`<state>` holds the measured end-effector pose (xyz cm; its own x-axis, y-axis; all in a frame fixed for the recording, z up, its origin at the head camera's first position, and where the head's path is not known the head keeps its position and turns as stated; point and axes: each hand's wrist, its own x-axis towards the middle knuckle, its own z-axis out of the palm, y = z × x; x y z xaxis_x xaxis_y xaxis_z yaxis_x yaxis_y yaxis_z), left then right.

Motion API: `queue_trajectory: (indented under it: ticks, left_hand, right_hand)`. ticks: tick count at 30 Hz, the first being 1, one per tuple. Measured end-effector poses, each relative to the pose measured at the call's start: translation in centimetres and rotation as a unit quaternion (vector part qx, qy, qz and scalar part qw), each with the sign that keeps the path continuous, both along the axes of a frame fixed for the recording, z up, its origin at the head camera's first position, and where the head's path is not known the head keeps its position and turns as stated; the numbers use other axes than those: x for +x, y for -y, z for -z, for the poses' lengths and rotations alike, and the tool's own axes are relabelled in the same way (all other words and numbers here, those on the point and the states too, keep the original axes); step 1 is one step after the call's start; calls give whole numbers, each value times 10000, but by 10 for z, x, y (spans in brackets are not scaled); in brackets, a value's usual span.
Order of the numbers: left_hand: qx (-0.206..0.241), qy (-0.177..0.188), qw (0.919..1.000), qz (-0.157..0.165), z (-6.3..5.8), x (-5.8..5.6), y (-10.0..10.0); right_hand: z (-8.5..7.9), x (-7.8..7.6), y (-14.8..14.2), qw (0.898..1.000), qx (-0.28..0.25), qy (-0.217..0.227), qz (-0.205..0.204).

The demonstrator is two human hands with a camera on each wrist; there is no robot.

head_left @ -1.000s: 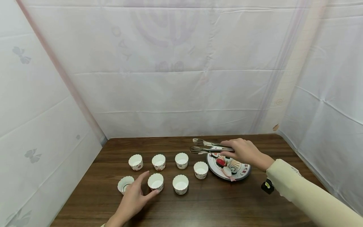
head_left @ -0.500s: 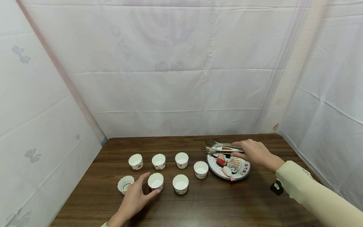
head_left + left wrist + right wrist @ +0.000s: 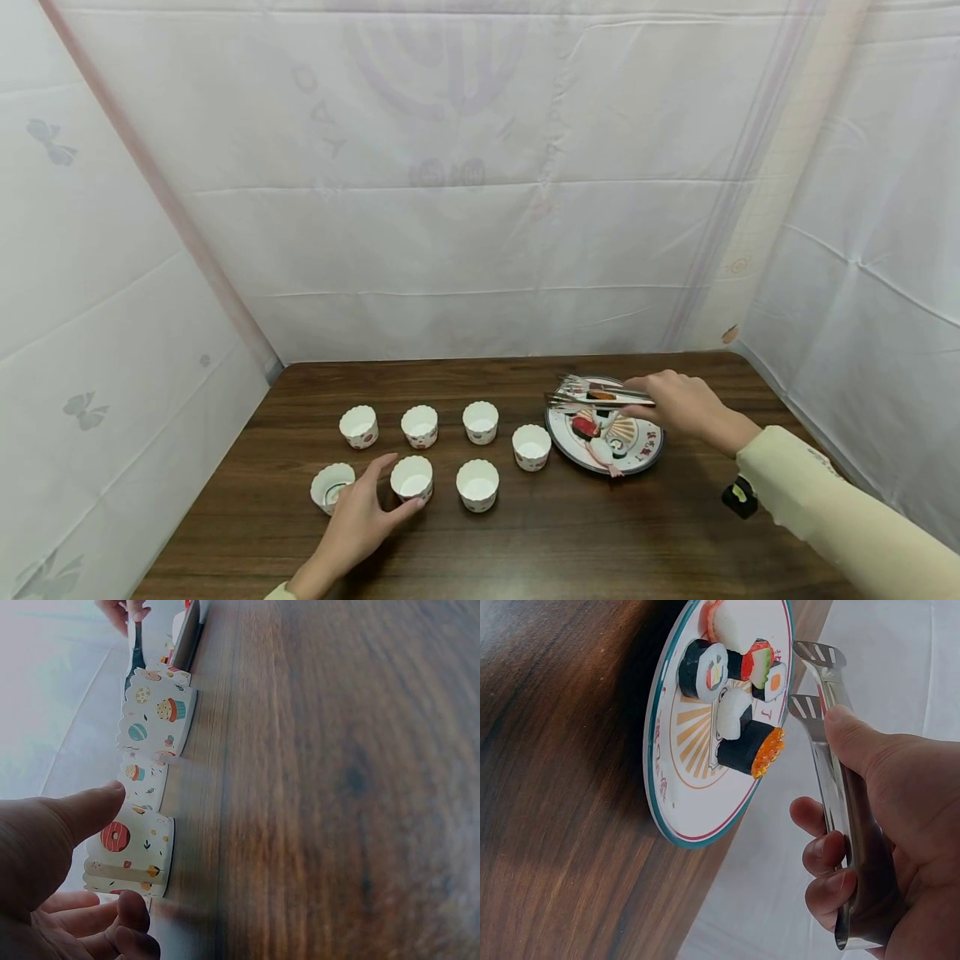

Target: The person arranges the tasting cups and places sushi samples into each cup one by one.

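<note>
Carried rightward over the plate (image 3: 697,814) by the right hand (image 3: 678,404) are the tongs (image 3: 859,825) — clasped by fingers and thumb, tips apart. By the left hand (image 3: 352,517) a white cup (image 3: 412,478) is half-encircled — contact cannot be told. Sushi pieces (image 3: 742,748) are clustered on the plate.

- Dark brown wood-grain table (image 3: 570,542), its far edge meeting the backdrop
- Pale creased fabric backdrop (image 3: 450,267) with faint purple print, far
- White fabric side sheet with grey bows (image 3: 135,333), left
- Wrinkled whitish fabric hanging (image 3: 885,192), right
</note>
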<state>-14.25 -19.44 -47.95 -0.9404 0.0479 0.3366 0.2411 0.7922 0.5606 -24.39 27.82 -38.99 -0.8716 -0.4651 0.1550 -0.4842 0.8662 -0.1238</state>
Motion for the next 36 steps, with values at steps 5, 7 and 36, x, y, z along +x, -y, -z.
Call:
queue_trajectory:
  ticks: [5, 7, 36]
  left_hand:
    - [27, 148, 9999, 7, 1, -1, 0]
    - [29, 200, 9998, -3, 0, -2, 0]
    - [-40, 414, 9988, -239, 0, -2, -4]
  right_hand:
    - [2, 1, -2, 9999, 132, -13, 47]
    - [3, 1, -3, 9998, 172, -15, 64]
    - [7, 4, -9, 9999, 107, -94, 29]
